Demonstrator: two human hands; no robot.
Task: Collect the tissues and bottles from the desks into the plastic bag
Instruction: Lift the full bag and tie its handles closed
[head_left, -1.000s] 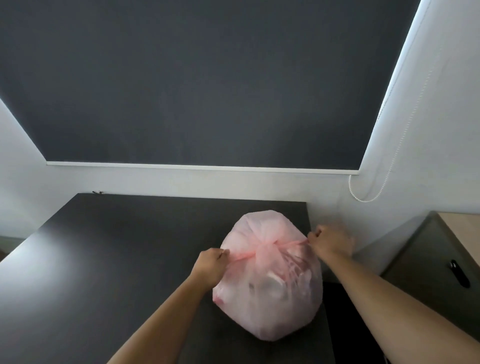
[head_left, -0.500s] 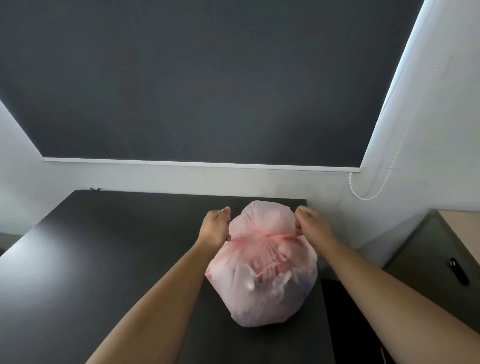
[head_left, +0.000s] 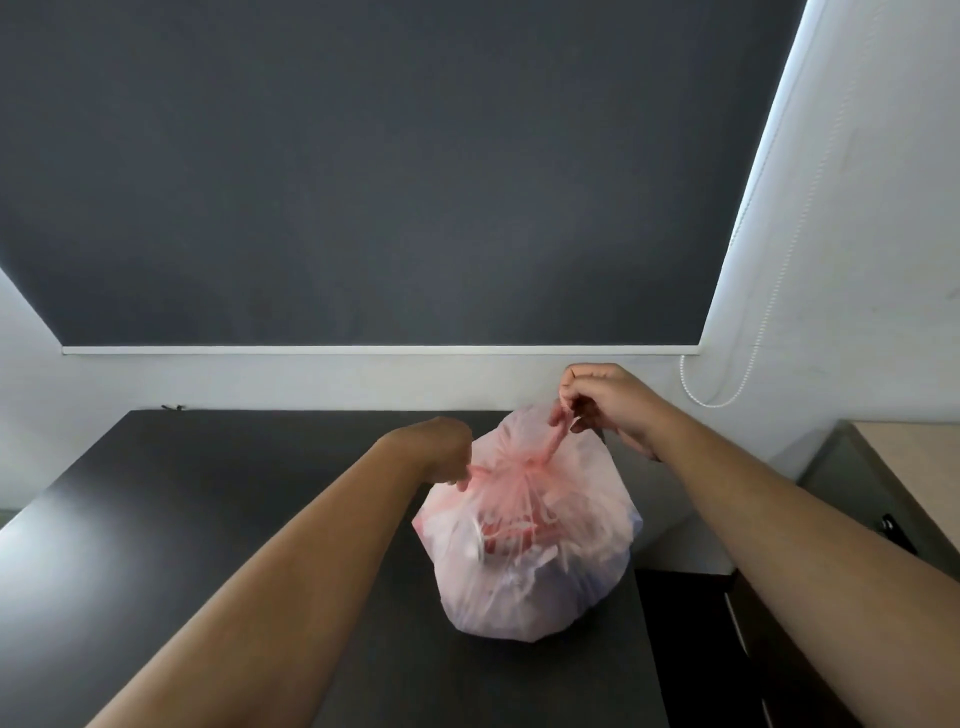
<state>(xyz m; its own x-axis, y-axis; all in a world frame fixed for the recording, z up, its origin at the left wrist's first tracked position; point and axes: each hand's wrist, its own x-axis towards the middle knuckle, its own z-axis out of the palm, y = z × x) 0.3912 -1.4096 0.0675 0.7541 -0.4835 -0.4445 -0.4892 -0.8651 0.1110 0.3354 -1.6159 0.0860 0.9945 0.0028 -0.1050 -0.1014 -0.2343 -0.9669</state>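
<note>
Two bare forearms reach in from the lower edge, one from the lower left and one from the lower right. Under them lies the dark bench (head_left: 208, 519), with a soft glare on its left part.

The pink plastic bag (head_left: 535, 571) stands on the bench, close to its right edge. It is full and round, and its mouth is gathered into a knot (head_left: 527, 462) on top. Through the thin film I see pale crumpled shapes and some red ones. They are possibly tissues, but the film blurs them too much to be sure.

The left hand (head_left: 447, 452) is just beside the knot, on its left. Its fingers are curled and pinch one twisted end of the bag at about the height of the knot. The right hand (head_left: 602, 405) is higher, above the bag's right shoulder. Its curled fingers pinch the other twisted end, which runs tight from the knot up to the fingertips. Both hands thus have hold of the bag and of nothing else.

To the right of the bench stands a grey cabinet (head_left: 852, 493) with a light top and a small black piece (head_left: 894, 531) on its face. Behind the bench is a white wall (head_left: 311, 379). Above it hangs a dark grey roller blind (head_left: 363, 182), which fills most of the view, with a white bar along its bottom. A white bead chain (head_left: 727, 397) hangs in a loop at its right side.
</note>
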